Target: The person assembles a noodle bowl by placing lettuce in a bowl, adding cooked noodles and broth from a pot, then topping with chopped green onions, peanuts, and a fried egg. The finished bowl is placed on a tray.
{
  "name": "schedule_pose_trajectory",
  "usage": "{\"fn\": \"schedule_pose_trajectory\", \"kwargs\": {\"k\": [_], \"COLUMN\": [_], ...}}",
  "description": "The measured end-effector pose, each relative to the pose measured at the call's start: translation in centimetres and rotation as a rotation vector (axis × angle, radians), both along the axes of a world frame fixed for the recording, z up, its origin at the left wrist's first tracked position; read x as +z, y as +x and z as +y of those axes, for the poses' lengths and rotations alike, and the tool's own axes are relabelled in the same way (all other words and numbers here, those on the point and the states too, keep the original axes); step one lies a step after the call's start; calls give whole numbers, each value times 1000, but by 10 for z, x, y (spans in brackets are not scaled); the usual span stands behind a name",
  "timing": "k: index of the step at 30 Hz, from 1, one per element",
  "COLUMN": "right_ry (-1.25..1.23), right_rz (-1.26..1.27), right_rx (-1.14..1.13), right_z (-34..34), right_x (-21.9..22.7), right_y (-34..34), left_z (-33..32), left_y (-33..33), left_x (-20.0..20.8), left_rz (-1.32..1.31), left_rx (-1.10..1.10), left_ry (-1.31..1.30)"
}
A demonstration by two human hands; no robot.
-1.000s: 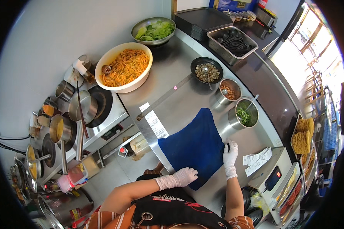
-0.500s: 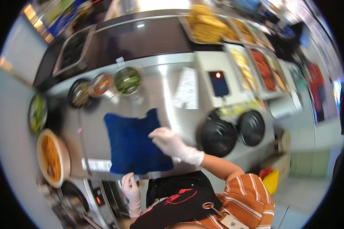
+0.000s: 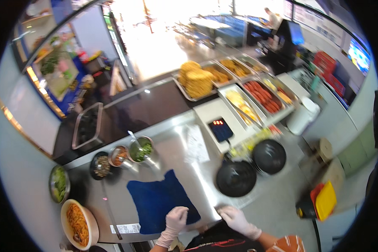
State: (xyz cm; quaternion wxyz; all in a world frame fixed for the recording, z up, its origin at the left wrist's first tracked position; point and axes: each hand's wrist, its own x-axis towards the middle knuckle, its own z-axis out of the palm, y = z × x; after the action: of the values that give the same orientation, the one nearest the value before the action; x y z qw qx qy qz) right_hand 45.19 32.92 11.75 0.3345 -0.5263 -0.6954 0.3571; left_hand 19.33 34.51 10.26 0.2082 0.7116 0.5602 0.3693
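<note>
A dark blue cloth lies spread on the steel counter in front of me. My left hand, in a thin white glove, is over the cloth's near right part, its fingers drawn together. My right hand, gloved the same way, is to the right of the cloth by the counter's near edge. Its fingers are curled and close together. Whatever either hand may hold is hidden or too small to make out. A paper slip sits at the cloth's near left, and a thin dark stick lies beside it.
Food-filled pots and bowls line the left and back. Two black bowls stand at the right, near a black digital scale. Beyond are trays of sausages and noodle cakes. Far off is another person.
My view has tilted up, showing more of the room. My right hand has moved right, off the cloth. My left hand has come up from below the counter edge to over the cloth.
</note>
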Motion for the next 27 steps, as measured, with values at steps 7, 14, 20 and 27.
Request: {"fn": "schedule_pose_trajectory", "kwargs": {"k": [7,14,20,27], "right_ry": [73,248,260,202], "right_rz": [92,134,210,242], "right_rx": [195,424,487,537], "right_z": [36,125,173,178], "right_x": [18,46,56,46], "right_y": [20,88,140,160], "left_z": [-4,7,13,3], "left_y": [39,104,162,193], "left_x": [-5,10,22,35], "left_rz": [181,222,256,324], "left_rx": [118,428,531,610], "left_ry": [75,49,41,-6]}}
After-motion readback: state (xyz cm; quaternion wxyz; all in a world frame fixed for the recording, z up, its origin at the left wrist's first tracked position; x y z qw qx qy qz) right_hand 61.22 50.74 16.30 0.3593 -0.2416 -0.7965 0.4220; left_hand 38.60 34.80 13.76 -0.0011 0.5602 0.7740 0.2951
